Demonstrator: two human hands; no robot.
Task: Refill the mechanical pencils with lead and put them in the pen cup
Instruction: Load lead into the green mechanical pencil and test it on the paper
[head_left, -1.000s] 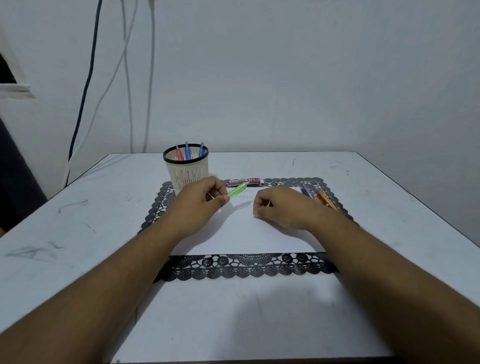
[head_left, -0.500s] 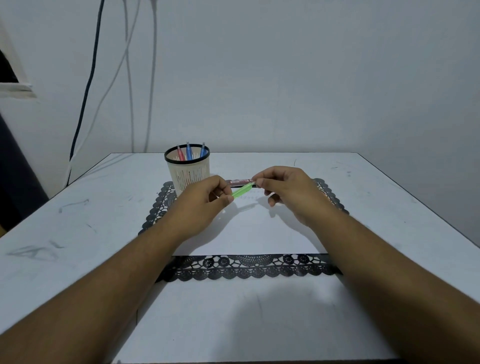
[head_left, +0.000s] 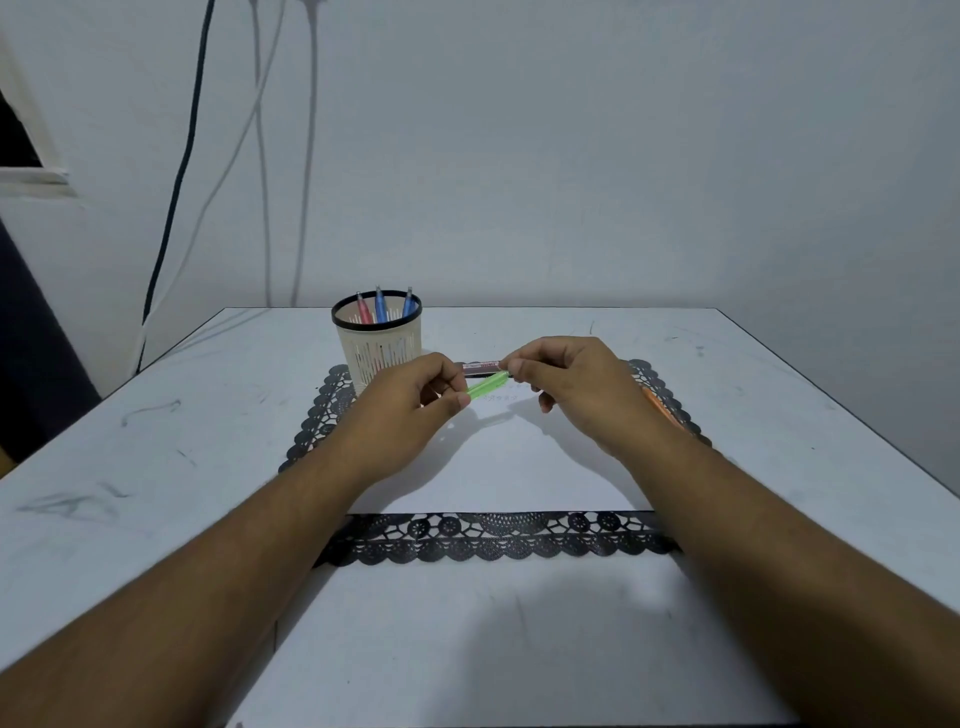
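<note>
My left hand (head_left: 410, 410) grips a translucent green mechanical pencil (head_left: 487, 385) by its lower end, its free end slanting up to the right. My right hand (head_left: 576, 389) pinches something very small at that free end; I cannot make out what it is. Just behind the pencil a red lead case (head_left: 480, 366) lies on the mat. The cream pen cup (head_left: 378, 338) with a black rim stands at the mat's back left and holds a pink pencil (head_left: 363, 310) and two blue pencils (head_left: 380, 305). An orange pencil (head_left: 658, 408) peeks out behind my right wrist.
A white sheet (head_left: 498, 467) lies on a black lace placemat (head_left: 493, 540) in the middle of the white table (head_left: 156, 467). Cables (head_left: 260, 156) hang down the wall behind the table's back left corner. The table's right edge falls off near the wall.
My right hand rose from the sheet at the right and came to the green pencil's free end. The left hand stayed almost in place, holding the pencil.
</note>
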